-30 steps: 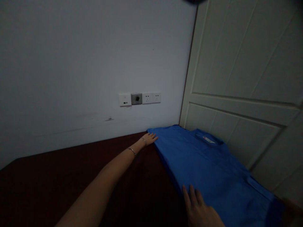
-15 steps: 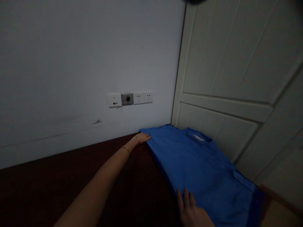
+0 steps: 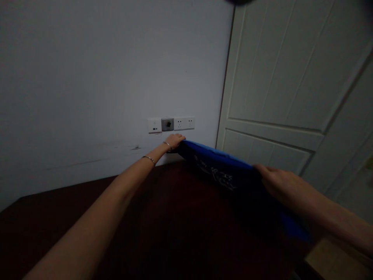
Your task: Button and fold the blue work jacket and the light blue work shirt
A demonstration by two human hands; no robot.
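A blue shirt (image 3: pixel 217 153) is raised off the dark red tabletop (image 3: pixel 163 210) by its near edge. Its dark underside shows, with white lettering (image 3: pixel 217 175) across it. My left hand (image 3: pixel 175 140) is closed on the shirt's far left corner by the wall, two thin bracelets on that wrist. Farther right, my right hand (image 3: pixel 272 177) grips the same edge, its fingers partly hidden behind the cloth and blurred. The collar and label are out of sight.
A row of wall sockets and switch plates (image 3: pixel 184 123) sits just above my left hand. The white wall (image 3: pixel 101 77) runs behind the table, and a pale panelled door (image 3: pixel 271 77) stands at the right. A tan surface (image 3: pixel 335 260) shows at lower right.
Both hands lay open on the flat shirt before. They now hold its edge and have lifted it, turning the underside to view. My right hand has moved up and to the right.
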